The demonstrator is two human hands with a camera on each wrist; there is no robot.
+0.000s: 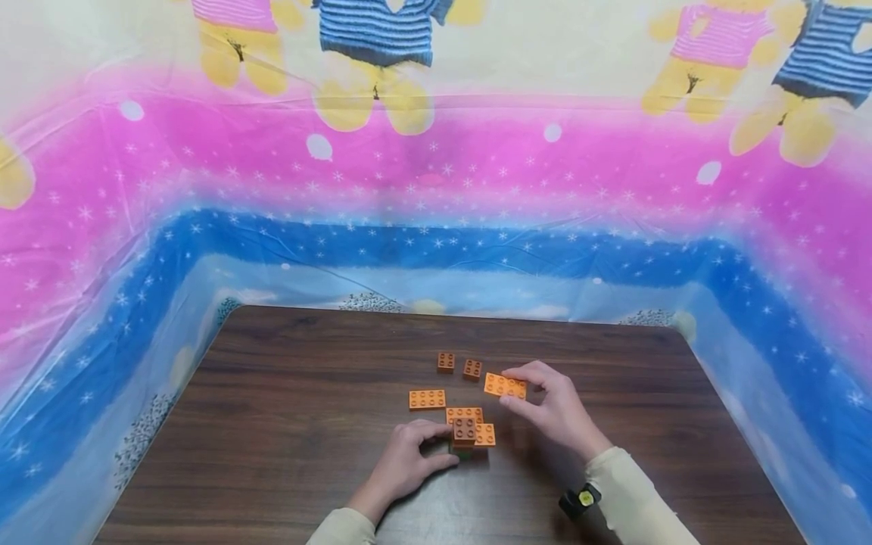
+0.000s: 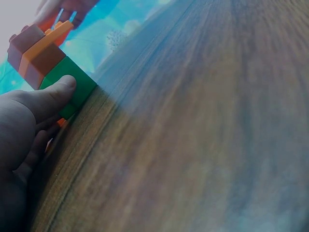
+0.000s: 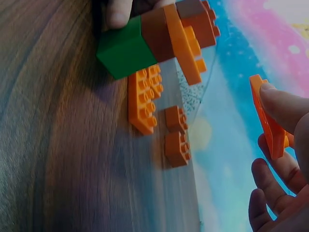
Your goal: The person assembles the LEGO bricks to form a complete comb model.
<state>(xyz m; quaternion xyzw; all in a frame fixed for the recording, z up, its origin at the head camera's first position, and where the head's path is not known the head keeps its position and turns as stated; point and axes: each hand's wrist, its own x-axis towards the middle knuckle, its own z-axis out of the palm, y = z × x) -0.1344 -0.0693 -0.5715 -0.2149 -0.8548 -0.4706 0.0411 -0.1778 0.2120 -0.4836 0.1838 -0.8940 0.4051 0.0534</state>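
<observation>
A small stack of toy building bricks stands on the table, with a green brick at its base. Above the green come a brown brick, a thin orange plate jutting out sideways, and a brown brick on top. My left hand grips the stack low down, its thumb against the green brick. Off to the right and beyond the stack, my right hand pinches a thin orange eight-stud plate between thumb and fingers, raised off the table in the right wrist view.
An orange eight-stud brick lies left of and behind the stack. Farther back sit two small four-stud brown bricks, side by side. A patterned cloth surrounds the far edge and sides of the dark wooden table.
</observation>
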